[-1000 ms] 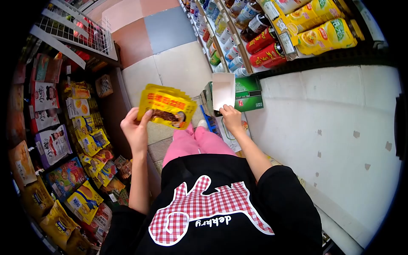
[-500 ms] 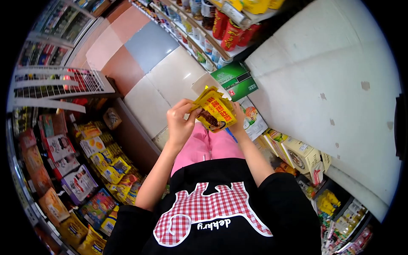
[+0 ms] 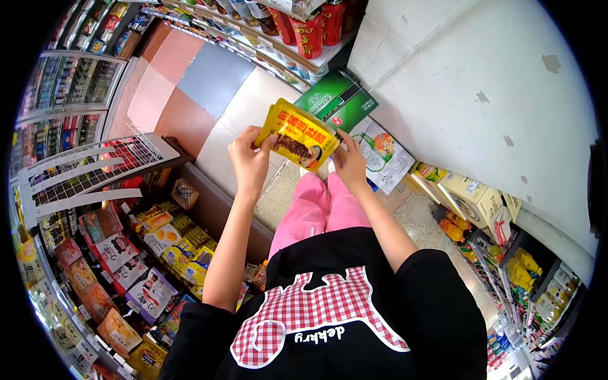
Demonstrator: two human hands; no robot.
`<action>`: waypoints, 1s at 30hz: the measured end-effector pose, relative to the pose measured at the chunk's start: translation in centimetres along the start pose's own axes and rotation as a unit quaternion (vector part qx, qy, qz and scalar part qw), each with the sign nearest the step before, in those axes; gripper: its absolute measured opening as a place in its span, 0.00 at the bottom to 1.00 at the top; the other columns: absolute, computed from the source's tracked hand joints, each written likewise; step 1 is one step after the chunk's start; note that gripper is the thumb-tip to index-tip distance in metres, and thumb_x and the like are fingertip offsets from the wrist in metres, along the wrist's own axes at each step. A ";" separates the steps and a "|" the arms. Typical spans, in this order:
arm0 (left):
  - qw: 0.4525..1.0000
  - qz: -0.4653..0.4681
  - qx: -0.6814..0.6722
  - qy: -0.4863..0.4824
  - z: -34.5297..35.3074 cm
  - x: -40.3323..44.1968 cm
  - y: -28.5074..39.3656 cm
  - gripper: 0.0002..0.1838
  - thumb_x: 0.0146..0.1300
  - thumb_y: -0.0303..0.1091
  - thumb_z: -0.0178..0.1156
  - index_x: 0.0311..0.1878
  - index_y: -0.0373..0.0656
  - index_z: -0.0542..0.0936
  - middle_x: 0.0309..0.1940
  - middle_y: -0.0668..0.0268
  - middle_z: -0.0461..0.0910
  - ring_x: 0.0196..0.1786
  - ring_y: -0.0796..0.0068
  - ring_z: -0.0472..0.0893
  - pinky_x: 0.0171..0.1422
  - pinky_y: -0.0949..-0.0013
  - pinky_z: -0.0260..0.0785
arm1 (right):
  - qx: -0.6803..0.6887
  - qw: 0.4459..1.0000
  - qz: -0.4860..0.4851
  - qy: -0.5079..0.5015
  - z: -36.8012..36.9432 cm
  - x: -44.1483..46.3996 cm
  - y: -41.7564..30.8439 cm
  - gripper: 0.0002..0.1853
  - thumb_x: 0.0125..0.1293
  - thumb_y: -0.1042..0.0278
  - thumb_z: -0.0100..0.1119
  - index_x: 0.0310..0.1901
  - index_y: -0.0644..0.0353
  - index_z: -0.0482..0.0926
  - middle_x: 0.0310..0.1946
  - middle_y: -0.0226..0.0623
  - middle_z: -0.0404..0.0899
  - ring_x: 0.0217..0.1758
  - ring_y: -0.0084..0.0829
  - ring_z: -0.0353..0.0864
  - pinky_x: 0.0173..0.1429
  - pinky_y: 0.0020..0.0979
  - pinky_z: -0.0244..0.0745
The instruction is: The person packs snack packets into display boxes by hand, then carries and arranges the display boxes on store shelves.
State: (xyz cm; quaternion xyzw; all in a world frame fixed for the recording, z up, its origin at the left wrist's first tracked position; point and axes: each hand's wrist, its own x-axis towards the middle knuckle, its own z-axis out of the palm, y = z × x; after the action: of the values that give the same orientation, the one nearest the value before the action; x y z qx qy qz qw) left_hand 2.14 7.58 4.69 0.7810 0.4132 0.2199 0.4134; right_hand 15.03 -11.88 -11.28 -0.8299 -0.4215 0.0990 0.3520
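Observation:
A small stack of yellow food packets (image 3: pixel 301 136), with red lettering and a picture of dark food on the front, is held up in front of my legs. My left hand (image 3: pixel 250 158) pinches its left edge, thumb over the front and fingers behind. At the right edge, my right hand (image 3: pixel 350 161) grips the same stack with bent fingers. Several packet edges show along the top left, so more than one lies together. The backs of the packets are hidden.
To my left stands a shelf of packaged snacks (image 3: pixel 152 294) with a white wire rack (image 3: pixel 95 171) above. A green carton (image 3: pixel 339 101) and a white box (image 3: pixel 383 155) sit ahead on the right. Drink cans (image 3: pixel 307 35) line a far shelf; cartons (image 3: pixel 472 199) stand right.
The packets now lie more evenly together, their front turned flatter toward me. Both hands have shifted slightly up and left in view, and the camera view has moved.

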 end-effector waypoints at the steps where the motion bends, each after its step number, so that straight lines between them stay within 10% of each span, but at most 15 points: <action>1: 1.000 0.000 0.010 0.002 0.1 0.4 0.3 0.08 0.54 0.22 0.70 0.34 0.27 0.82 0.27 0.54 0.81 0.24 0.68 0.75 0.32 0.66 0.65 | -0.004 1.000 0.000 0.004 0.1 0.1 0.0 0.17 0.59 0.74 0.63 0.50 0.50 0.84 0.65 0.34 0.73 0.57 0.44 0.76 0.49 0.41 0.81; 30: 0.978 0.043 0.188 0.081 7.3 -0.5 -5.4 0.09 0.60 0.30 0.67 0.31 0.34 0.78 0.37 0.58 0.81 0.34 0.47 0.80 0.37 0.55 0.71 | -0.026 0.996 0.077 0.039 1.2 2.3 -2.8 0.15 0.54 0.54 0.75 0.32 0.56 0.84 0.48 0.33 0.78 0.51 0.42 0.75 0.49 0.40 0.77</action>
State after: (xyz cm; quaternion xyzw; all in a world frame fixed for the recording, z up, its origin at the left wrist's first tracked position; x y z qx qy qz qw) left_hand 4.32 5.48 -3.87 0.8412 0.4457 0.2185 0.2145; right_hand 14.17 -8.38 -9.97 -0.8718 -0.3449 0.0828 0.3379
